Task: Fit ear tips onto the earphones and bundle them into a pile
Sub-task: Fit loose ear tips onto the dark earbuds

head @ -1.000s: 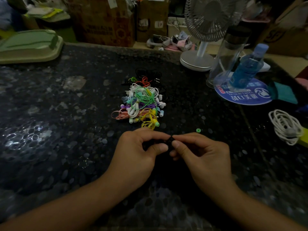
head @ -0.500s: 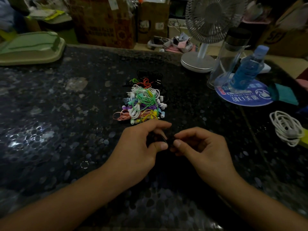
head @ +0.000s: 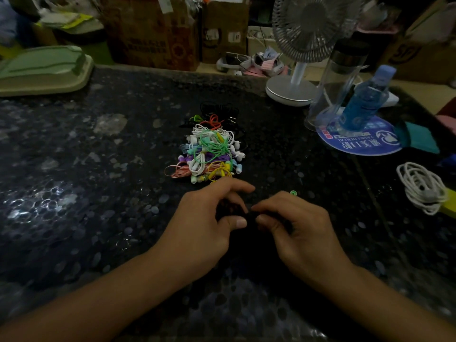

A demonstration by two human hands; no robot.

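Note:
A pile of coloured earphones [head: 209, 151] lies on the dark speckled table [head: 98, 193], with black earphones at its far end. Just in front of the pile my left hand [head: 204, 223] and my right hand [head: 296, 225] meet fingertip to fingertip. Between them both pinch a small black earphone [head: 250, 215], barely visible against the dark table. A tiny green ear tip [head: 293, 193] lies on the table just beyond my right hand's knuckles.
A coiled white cable [head: 422, 187] lies at the right. A white desk fan [head: 303, 53], a clear bottle [head: 338, 82] and a blue bottle [head: 365, 99] on a round blue mat stand at the back right. A green lid [head: 42, 67] sits at the back left.
Both hands stay joined on the black earphone. My left index finger has straightened forward toward the pile. My fingers have shifted slightly around the piece.

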